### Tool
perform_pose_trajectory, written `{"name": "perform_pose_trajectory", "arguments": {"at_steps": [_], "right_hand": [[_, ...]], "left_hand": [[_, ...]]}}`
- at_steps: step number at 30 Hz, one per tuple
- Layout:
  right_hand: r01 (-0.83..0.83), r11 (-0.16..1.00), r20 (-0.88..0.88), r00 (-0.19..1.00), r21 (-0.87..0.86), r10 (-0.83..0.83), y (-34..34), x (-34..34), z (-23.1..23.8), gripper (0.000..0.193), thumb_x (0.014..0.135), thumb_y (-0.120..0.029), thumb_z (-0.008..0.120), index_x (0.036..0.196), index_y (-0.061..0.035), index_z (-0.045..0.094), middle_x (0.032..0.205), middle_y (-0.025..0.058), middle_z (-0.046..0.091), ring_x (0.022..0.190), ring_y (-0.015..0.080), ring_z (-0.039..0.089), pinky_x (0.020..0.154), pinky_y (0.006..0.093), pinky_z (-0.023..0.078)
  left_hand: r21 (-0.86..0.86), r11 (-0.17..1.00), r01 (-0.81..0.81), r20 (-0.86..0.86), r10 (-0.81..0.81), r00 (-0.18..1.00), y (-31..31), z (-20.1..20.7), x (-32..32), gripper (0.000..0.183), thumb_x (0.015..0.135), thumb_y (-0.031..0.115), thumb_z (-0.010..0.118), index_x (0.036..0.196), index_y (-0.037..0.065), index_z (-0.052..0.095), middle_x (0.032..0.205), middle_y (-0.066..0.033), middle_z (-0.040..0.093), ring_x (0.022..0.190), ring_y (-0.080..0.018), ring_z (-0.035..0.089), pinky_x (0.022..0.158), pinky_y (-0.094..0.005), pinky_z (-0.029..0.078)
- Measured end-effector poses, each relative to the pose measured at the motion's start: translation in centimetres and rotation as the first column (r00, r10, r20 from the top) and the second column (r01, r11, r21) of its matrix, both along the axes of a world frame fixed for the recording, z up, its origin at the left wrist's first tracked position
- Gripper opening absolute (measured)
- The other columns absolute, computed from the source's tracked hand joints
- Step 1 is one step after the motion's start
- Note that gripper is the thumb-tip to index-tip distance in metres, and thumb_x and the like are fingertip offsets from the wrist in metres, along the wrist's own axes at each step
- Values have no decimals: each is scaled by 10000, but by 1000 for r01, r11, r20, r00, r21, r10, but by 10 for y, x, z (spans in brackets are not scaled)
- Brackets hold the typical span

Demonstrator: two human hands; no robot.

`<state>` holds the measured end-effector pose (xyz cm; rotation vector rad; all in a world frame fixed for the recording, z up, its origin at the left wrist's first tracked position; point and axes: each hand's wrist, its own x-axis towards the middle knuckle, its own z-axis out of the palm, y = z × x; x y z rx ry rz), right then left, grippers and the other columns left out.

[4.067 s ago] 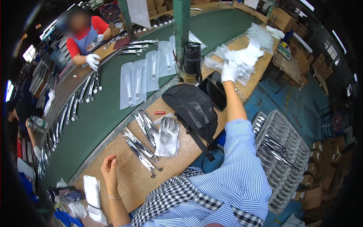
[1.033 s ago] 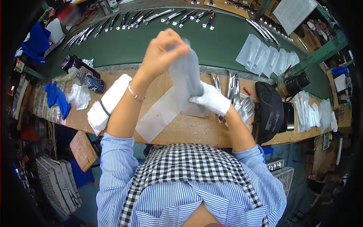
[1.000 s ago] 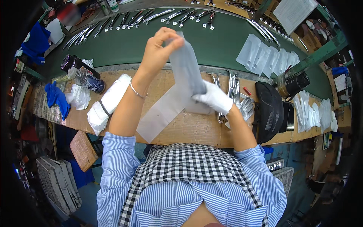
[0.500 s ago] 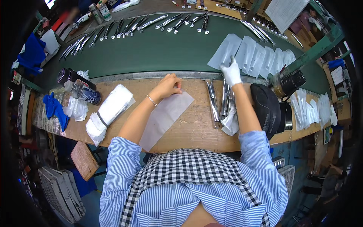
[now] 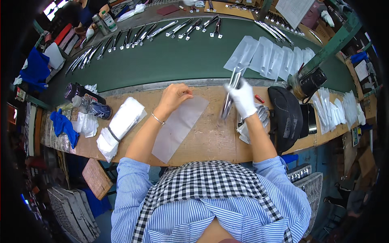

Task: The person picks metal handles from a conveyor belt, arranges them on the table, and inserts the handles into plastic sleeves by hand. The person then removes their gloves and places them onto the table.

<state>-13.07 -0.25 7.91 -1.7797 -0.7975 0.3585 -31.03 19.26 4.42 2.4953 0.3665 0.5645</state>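
A long clear plastic pouch (image 5: 178, 127) lies flat on the brown worktop (image 5: 210, 141). My bare left hand (image 5: 175, 95), a bracelet on its wrist, pinches the pouch's far end. My right hand (image 5: 243, 98) wears a white glove and grips a long steel tool (image 5: 229, 96) lifted off the bench, its tip pointing down toward the worktop right of the pouch. Under that forearm sits a small pile of bagged steel tools (image 5: 259, 117).
A green conveyor belt (image 5: 170, 60) runs behind the worktop, carrying rows of steel tools (image 5: 162, 29) and filled pouches (image 5: 271, 58). A banded stack of pouches (image 5: 121, 125), bottles (image 5: 91, 107) and a blue cloth (image 5: 65, 125) lie left; a black bag (image 5: 285, 117) lies right.
My right hand has picked one steel tool from the pile and lifted it. My left hand stays on the pouch, which half a second ago was laid down flat.
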Motion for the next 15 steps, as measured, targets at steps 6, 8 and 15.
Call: {"name": "perform_pose_trajectory", "arguments": {"at_steps": [6,8,15], "right_hand": [[80,883,-129,991,462,-22,0,-7,34,317,861,-284,726,920,6,614,719,34,625,574,86,546,535,252,465],[44,935,-50,998,352,-28,1,-16,38,298,851,-268,733,920,3,632,742,34,639,611,85,559,571,259,470],[-253,965,-6,967,-72,253,4,-31,32,375,839,-347,708,984,-7,647,915,70,673,828,124,596,755,289,484]], "left_hand": [[410,900,151,137,-224,965,-16,19,-5,91,764,142,726,808,88,667,840,-20,640,851,-216,598,749,-343,445],[426,892,154,156,-239,958,-21,25,-5,93,762,136,729,809,87,665,852,-19,641,849,-215,598,748,-343,447],[-170,938,301,440,-201,875,-52,62,-9,88,767,94,740,783,57,662,828,-50,632,785,-180,577,674,-310,449]]}}
